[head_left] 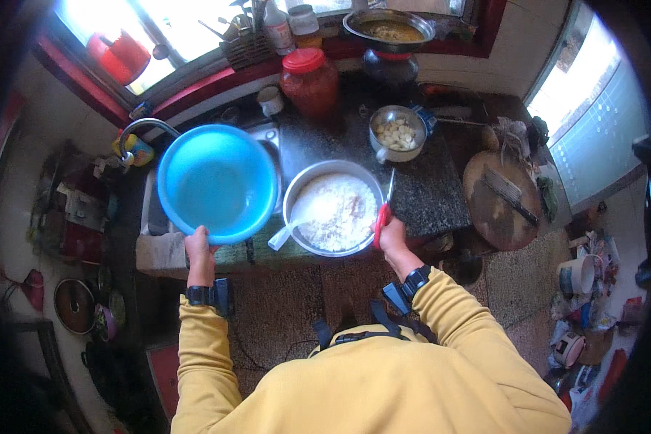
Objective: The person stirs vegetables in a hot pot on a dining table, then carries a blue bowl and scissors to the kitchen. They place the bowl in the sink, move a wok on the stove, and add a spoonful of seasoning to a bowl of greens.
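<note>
My left hand (200,258) is closed on the near rim of a large light-blue plastic basin (217,181). The basin is tilted at the sink's place on the left, and nothing shows inside it. In my right hand (393,239) is a pair of scissors (381,223) with red handles, its blades pointing away from me. Just left of the scissors stands a round metal bowl (330,166) of white flour-like powder (336,213). A white spoon (281,237) leans in the powder, its handle over the near rim.
Behind stand a red-lidded jar (309,87) and a metal pot (376,146) of pale peeled pieces. A cleaver (510,192) lies on a round chopping board (484,228) at the right. A faucet (148,124) arches behind the basin; the dark counter's edge runs before me.
</note>
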Tool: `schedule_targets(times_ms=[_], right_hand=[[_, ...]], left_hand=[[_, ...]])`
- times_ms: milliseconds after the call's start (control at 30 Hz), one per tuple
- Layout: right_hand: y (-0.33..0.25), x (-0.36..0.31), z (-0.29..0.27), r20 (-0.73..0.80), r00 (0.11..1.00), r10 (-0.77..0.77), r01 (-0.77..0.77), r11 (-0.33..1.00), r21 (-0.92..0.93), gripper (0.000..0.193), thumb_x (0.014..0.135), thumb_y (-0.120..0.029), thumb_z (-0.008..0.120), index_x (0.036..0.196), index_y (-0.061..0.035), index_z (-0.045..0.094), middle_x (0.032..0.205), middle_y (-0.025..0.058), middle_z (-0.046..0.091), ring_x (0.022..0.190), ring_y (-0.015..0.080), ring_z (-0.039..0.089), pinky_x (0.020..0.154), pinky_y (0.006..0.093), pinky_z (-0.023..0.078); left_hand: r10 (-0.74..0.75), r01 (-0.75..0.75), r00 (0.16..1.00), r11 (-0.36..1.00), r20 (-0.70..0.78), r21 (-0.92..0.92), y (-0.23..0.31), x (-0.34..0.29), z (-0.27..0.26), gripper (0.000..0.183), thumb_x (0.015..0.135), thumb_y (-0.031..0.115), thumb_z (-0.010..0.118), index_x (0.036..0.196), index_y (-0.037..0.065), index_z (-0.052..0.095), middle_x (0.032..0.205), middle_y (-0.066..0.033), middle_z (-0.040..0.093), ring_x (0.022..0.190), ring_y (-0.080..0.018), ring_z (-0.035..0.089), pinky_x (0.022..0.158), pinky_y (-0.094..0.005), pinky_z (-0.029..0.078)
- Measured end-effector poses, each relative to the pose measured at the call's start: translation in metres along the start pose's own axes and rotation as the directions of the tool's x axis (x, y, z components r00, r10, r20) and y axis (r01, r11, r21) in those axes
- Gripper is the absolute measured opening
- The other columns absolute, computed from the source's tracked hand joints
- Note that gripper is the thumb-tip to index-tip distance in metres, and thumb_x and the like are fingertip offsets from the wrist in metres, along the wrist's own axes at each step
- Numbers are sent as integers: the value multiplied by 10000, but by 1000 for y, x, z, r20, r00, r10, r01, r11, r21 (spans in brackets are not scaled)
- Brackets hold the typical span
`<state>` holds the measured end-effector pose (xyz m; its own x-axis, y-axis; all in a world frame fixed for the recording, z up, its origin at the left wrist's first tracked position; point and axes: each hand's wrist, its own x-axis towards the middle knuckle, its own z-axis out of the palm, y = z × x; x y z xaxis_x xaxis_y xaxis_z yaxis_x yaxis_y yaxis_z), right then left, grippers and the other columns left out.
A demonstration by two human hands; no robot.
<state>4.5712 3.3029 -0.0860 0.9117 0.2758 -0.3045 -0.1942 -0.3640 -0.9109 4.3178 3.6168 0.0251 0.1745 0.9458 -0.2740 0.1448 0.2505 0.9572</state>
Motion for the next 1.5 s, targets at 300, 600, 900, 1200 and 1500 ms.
schedule_targets(times_ms=[300, 600, 900, 1200, 1500], right_hand=[[-23, -17, -120, 126, 992, 27, -83, 884, 460, 249, 660, -27, 554, 903, 28, 571, 742, 84, 595, 565, 173, 569, 514, 278, 470], [29, -14, -203, -202, 971, 126, -44, 930, 365, 230, 644, -10, 562, 872, 11, 572, 764, 48, 588, 659, 150, 562, 600, 262, 454], [52, 11, -200, -202, 958, 205, -96, 889, 448, 213, 734, 4, 563, 946, 13, 552, 789, 35, 572, 667, 132, 544, 606, 264, 447], [48, 38, -193, -132, 968, 215, -133, 878, 460, 237, 739, -40, 608, 967, 4, 561, 838, 48, 597, 709, 145, 569, 644, 271, 457], [32, 0, -191, -115, 966, 232, -118, 790, 602, 229, 794, -117, 603, 970, -14, 499, 865, 90, 582, 658, 192, 600, 546, 299, 532]], left_hand=[[-78, 87, 969, 996, 235, -25, -7, -19, 58, 496, 688, 42, 458, 1165, 80, 326, 964, -105, 468, 710, -242, 563, 459, -344, 519], [-425, 482, 783, 876, 454, -12, -55, -15, 123, 313, 777, 120, 510, 1061, 79, 387, 1064, -119, 430, 816, -243, 541, 620, -357, 535], [-497, 606, 740, 785, 454, -129, -51, -57, 160, 612, 813, 542, 453, 1152, 39, 375, 1120, -165, 428, 908, -271, 523, 675, -342, 524], [-575, 273, 381, 818, 724, 506, -43, -156, 249, 734, 794, 636, 381, 1206, 29, 421, 1089, -137, 491, 781, -243, 600, 609, -322, 501], [-496, -386, 457, 637, 738, 667, -35, -160, 310, 499, 816, 500, 508, 830, 4, 556, 628, -38, 505, 450, -127, 485, 393, -254, 386]])
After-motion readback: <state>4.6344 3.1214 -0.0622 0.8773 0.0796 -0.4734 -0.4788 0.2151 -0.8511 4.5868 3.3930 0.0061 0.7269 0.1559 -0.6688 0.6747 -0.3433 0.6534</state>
